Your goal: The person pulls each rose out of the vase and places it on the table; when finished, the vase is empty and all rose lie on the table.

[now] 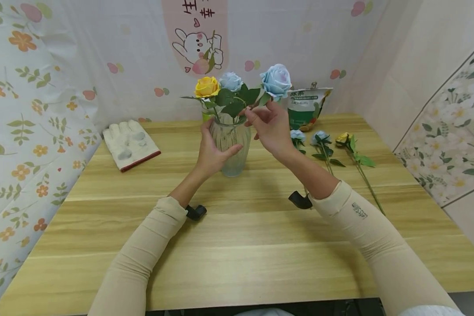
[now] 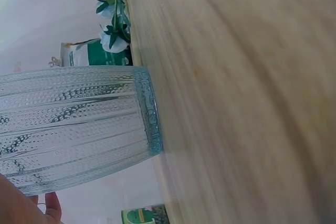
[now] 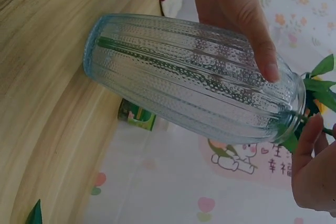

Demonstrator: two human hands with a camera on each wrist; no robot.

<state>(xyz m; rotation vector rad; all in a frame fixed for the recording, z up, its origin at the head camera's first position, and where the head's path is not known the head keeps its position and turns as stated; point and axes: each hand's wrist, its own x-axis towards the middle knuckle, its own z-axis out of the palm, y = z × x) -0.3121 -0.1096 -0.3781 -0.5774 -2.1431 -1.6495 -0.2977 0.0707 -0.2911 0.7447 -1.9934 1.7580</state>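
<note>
A ribbed clear glass vase [image 1: 232,149] stands upright on the wooden table. My left hand [image 1: 214,151] grips it near the top, thumb across the near side and fingers behind. In it stand a yellow rose [image 1: 207,87] and a light blue rose [image 1: 231,81] with green leaves. At the vase mouth, my right hand [image 1: 271,127] pinches a green stem [image 3: 328,131] between thumb and fingers. Just above that hand is a larger blue rose [image 1: 276,81], leaning right of the vase. One stem reaches down inside the glass, as the right wrist view shows.
To the right lie two blue roses [image 1: 320,138] [image 1: 298,135] and a yellow rose [image 1: 342,139] on long stems. Behind them stands a green and white pouch [image 1: 306,109]. White work gloves [image 1: 129,142] rest at the back left. A small green package [image 3: 137,115] sits behind the vase.
</note>
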